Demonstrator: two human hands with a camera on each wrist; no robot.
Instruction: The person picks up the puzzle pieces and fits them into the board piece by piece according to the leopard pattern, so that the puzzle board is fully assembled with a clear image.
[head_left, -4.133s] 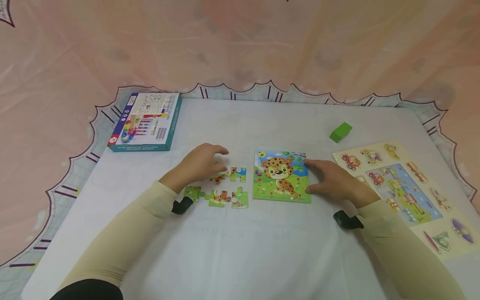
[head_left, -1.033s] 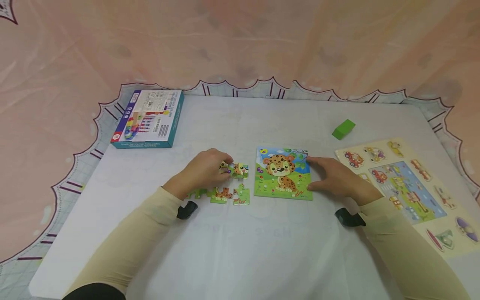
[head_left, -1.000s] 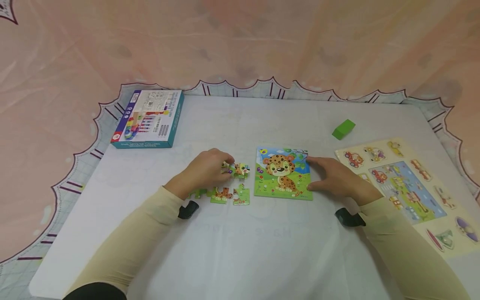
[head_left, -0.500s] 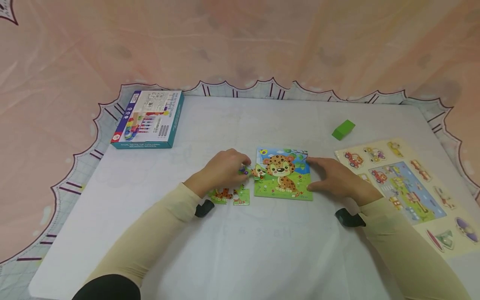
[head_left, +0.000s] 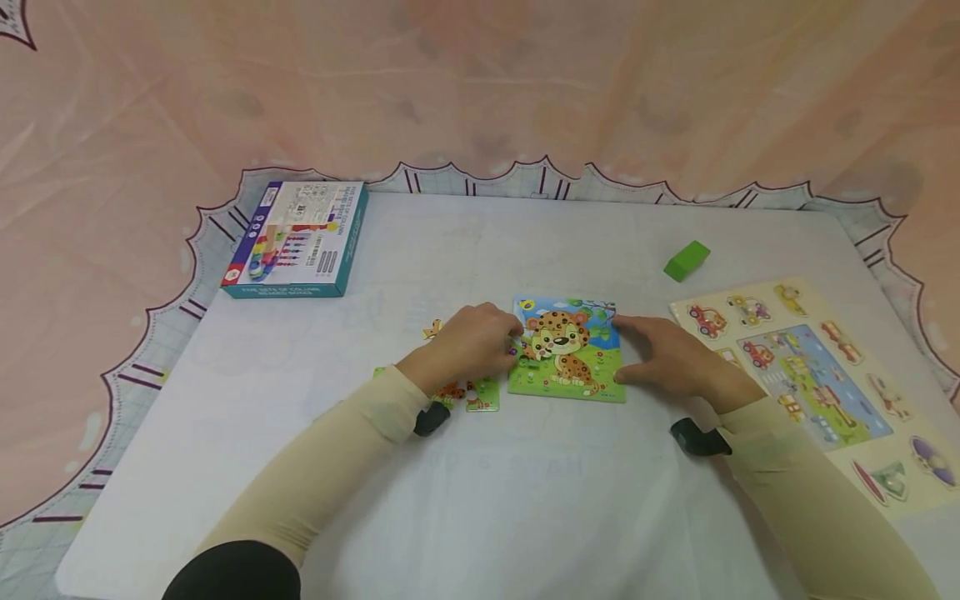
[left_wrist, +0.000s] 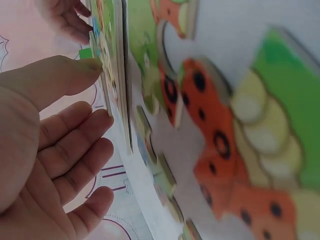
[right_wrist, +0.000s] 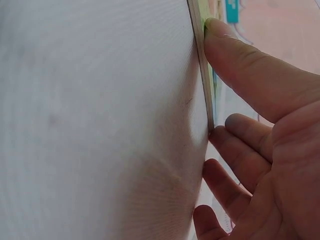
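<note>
My left hand pinches a small puzzle piece between thumb and fingers, just over the left edge of the square leopard puzzle. In the left wrist view the thumb is on the piece's upper side, and the other fingers are loosely bent. My right hand rests at the puzzle's right edge, thumb and forefinger spread apart and touching it. Loose puzzle pieces lie under and beside the left hand, partly hidden by it. One spotted orange piece fills the left wrist view's middle.
A flat colouring box lies at the back left of the white table. Toward the back right sits a green block. A cream picture board lies to the right, partly beneath the right forearm.
From reaching over the loose pieces, my left hand has taken one and carried it right to the leopard puzzle's left edge. My right hand stays at the right edge.
</note>
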